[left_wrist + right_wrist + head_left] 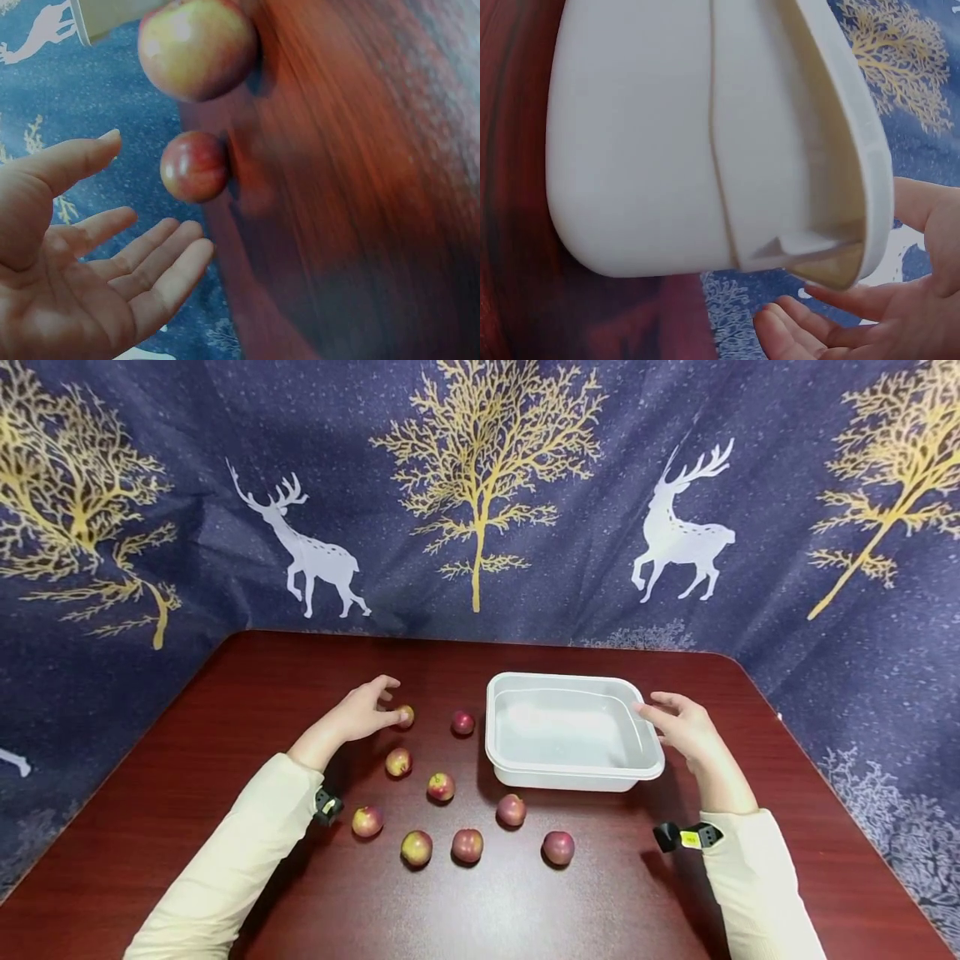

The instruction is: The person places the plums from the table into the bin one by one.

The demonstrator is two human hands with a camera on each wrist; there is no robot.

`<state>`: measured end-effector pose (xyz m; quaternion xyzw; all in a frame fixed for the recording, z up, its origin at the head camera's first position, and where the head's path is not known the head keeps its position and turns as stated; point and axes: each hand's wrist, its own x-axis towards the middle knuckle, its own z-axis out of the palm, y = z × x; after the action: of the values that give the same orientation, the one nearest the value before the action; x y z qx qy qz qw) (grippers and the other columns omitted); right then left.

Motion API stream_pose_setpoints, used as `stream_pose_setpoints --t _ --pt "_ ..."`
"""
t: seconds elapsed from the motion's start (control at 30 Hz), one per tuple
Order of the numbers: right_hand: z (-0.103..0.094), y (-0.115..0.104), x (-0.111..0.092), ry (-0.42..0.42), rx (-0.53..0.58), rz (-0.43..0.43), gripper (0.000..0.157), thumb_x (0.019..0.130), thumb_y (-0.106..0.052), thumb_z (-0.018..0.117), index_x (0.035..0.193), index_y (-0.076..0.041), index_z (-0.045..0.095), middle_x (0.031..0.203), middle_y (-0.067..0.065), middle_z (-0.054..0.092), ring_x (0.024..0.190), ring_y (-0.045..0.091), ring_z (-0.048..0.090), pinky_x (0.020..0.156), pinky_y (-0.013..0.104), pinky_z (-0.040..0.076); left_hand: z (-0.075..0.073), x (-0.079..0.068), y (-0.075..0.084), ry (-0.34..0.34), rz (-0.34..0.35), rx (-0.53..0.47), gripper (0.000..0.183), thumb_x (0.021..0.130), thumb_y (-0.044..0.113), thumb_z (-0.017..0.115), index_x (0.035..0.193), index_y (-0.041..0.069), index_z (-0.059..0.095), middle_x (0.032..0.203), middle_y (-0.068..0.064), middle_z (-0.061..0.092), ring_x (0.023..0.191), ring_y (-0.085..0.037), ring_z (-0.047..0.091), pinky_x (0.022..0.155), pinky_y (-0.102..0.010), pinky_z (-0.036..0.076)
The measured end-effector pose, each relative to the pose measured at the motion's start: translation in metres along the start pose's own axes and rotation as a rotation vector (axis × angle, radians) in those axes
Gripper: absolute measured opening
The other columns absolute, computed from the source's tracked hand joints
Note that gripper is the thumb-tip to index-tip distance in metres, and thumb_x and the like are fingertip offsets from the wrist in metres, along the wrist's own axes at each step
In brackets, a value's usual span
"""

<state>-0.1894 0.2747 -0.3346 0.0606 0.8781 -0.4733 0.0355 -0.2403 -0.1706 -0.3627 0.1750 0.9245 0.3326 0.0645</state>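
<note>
My left hand hovers at the table's left half, fingers spread. Beside its thumb lies a small red-and-yellow plum, partly covered in the head view. In the left wrist view a gap shows between the hand and the nearest plum; the palm holds nothing. My right hand is at the right end of a white plastic tub, thumb and fingers apart around its rim. From the right wrist, the thumb is partly hidden behind the rim of the tub; whether it touches is unclear.
Several more plums are scattered left of and in front of the tub, among them a dark red plum by its left side and another plum nearer the front. The dark red wooden table ends at a patterned blue cloth.
</note>
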Motion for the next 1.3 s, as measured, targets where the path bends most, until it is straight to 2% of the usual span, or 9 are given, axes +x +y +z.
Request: stream_pose_setpoints --t 0.1,0.27,0.37,0.43,0.5,0.6,0.9,1.1,1.3 --pt "-0.002 0.005 0.002 -0.032 -0.006 0.005 0.069 0.096 -0.032 0.052 0.142 0.012 0.027 0.142 0.033 0.035 0.116 0.035 0.053 0.083 0.032 0.054 0.001 0.003 -0.005 0.007 -0.009 -0.016 0.056 0.090 0.018 0.063 0.132 -0.009 0.039 0.121 -0.036 0.053 0.107 -0.045 0.058 0.091 -0.051 0.048" --pt "-0.005 0.010 0.004 -0.073 0.028 0.001 0.065 0.095 -0.029 0.054 0.139 0.013 0.032 0.132 0.031 0.047 0.094 0.016 0.063 0.074 0.025 0.055 0.002 0.011 -0.014 -0.029 -0.096 -0.185 0.056 0.091 0.016 0.062 0.135 -0.007 0.036 0.124 -0.035 0.050 0.105 -0.040 0.058 0.076 -0.043 0.054" --pt "-0.007 0.013 0.005 -0.103 0.082 0.009 0.063 0.094 -0.025 0.056 0.138 0.014 0.034 0.110 0.016 0.061 0.081 0.002 0.061 0.070 0.023 0.055 0.004 0.014 -0.018 -0.071 -0.150 -0.279 0.056 0.091 0.015 0.060 0.136 -0.007 0.035 0.122 -0.031 0.050 0.101 -0.034 0.059 0.073 -0.039 0.056" --pt "-0.008 0.015 0.006 -0.124 0.123 0.019 0.062 0.094 -0.023 0.057 0.137 0.014 0.034 0.097 0.001 0.062 0.077 -0.001 0.060 0.069 0.023 0.055 0.004 0.016 -0.019 -0.097 -0.171 -0.303 0.056 0.091 0.015 0.059 0.136 -0.007 0.035 0.117 -0.028 0.053 0.099 -0.030 0.060 0.074 -0.038 0.056" --pt "-0.009 0.015 0.006 -0.143 0.158 0.024 0.061 0.093 -0.021 0.057 0.137 0.015 0.034 0.090 -0.009 0.060 0.077 -0.001 0.061 0.069 0.024 0.056 0.004 0.017 -0.019 -0.123 -0.187 -0.312 0.055 0.091 0.016 0.059 0.135 -0.006 0.035 0.114 -0.026 0.054 0.098 -0.028 0.061 0.074 -0.037 0.056" --pt "-0.010 0.015 0.005 -0.161 0.185 0.023 0.059 0.094 -0.018 0.056 0.137 0.016 0.033 0.087 -0.013 0.059 0.076 0.000 0.061 0.068 0.024 0.056 0.004 0.019 -0.019 -0.158 -0.202 -0.306 0.054 0.092 0.018 0.059 0.134 -0.007 0.037 0.111 -0.024 0.056 0.097 -0.026 0.061 0.073 -0.036 0.056" --pt "-0.014 0.021 0.007 -0.206 0.240 0.014 0.055 0.094 -0.009 0.052 0.137 0.019 0.030 0.080 -0.012 0.062 0.072 0.003 0.063 0.064 0.024 0.056 0.007 0.021 -0.015 -0.169 -0.210 -0.294 0.047 0.091 0.015 0.061 0.126 -0.010 0.043 0.102 -0.018 0.059 0.084 -0.020 0.058 0.068 -0.031 0.055" --pt "-0.016 0.024 0.009 -0.228 0.273 0.000 0.055 0.093 -0.006 0.053 0.136 0.021 0.029 0.080 -0.012 0.064 0.072 0.004 0.065 0.065 0.024 0.056 0.008 0.023 -0.015 -0.166 -0.205 -0.285 0.043 0.090 0.013 0.061 0.123 -0.010 0.045 0.101 -0.019 0.059 0.087 -0.021 0.060 0.070 -0.034 0.056" --pt "-0.020 0.025 0.010 -0.252 0.315 -0.002 0.057 0.092 -0.003 0.054 0.136 0.022 0.027 0.081 -0.010 0.065 0.072 0.005 0.065 0.066 0.024 0.056 0.010 0.026 -0.017 -0.164 -0.200 -0.290 0.043 0.090 0.012 0.062 0.123 -0.009 0.046 0.101 -0.017 0.059 0.084 -0.018 0.058 0.068 -0.030 0.055"
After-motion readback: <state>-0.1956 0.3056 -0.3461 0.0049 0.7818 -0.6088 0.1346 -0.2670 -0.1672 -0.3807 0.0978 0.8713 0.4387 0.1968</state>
